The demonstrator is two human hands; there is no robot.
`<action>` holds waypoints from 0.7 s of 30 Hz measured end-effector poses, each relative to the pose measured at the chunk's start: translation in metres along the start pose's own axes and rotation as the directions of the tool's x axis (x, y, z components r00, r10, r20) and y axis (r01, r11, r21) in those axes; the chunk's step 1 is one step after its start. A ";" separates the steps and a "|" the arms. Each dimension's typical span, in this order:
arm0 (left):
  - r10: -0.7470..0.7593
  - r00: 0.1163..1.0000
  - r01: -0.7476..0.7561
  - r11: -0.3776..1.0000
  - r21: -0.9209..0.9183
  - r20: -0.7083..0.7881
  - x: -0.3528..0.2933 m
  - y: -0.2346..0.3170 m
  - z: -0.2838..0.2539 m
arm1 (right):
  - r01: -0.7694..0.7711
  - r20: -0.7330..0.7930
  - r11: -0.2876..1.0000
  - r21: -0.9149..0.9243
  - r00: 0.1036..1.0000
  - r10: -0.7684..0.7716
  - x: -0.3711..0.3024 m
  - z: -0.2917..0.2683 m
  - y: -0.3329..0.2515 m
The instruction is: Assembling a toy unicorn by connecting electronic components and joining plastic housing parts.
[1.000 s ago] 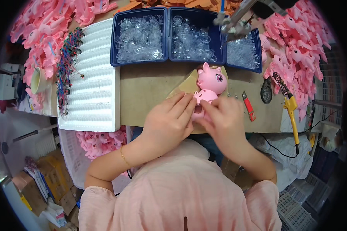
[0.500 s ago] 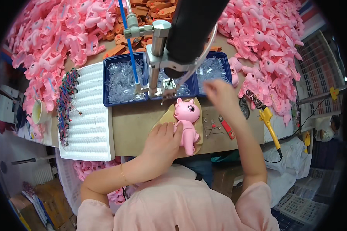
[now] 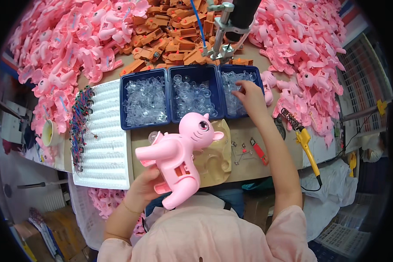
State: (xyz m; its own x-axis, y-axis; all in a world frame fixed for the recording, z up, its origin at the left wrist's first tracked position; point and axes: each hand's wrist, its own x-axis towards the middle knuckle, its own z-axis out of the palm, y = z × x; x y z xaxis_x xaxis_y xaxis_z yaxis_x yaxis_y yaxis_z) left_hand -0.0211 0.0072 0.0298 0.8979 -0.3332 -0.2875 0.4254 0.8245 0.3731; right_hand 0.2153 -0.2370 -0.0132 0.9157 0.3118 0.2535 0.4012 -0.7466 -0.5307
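Note:
A pink plastic animal toy (image 3: 179,153) with a large printed eye is tilted on its side above the table's front edge. My left hand (image 3: 147,181) grips it from below and behind; the toy hides part of the fingers. The toy has a rectangular opening in its body. Beside its raised leg a clear round plastic piece (image 3: 153,137) shows. My right hand (image 3: 250,97) is over the right blue bin (image 3: 260,78) of small clear plastic parts, thumb and forefinger curled toward each other. Whatever lies between those fingertips is too small to make out.
A tan moulded holder (image 3: 218,162) lies behind the toy. Tweezer-like metal bits, a red cutter (image 3: 259,152) and a yellow soldering iron (image 3: 305,142) lie rightward. At left is a white ribbed tray (image 3: 107,144) with coloured wires. Pink and orange parts pile behind; a press (image 3: 225,32) overhangs.
My left hand has lifted the pink toy off the tan holder and turned it over toward the left. My right hand stays by the right bin. The view has shifted, so the press appears higher.

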 end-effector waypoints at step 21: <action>-0.046 0.977 0.088 0.977 0.196 -0.210 -0.058 -0.040 -0.029 | -0.148 0.448 0.660 0.737 0.838 -0.312 -0.160 -0.039 -0.150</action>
State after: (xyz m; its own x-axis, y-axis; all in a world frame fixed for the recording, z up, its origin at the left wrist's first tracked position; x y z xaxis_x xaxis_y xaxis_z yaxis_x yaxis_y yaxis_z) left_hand -0.0931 0.0063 0.0059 0.8337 -0.2670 -0.4834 0.5166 0.6864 0.5118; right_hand 0.0073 -0.1976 0.0574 0.6527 0.7574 0.0161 0.1468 -0.1057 -0.9835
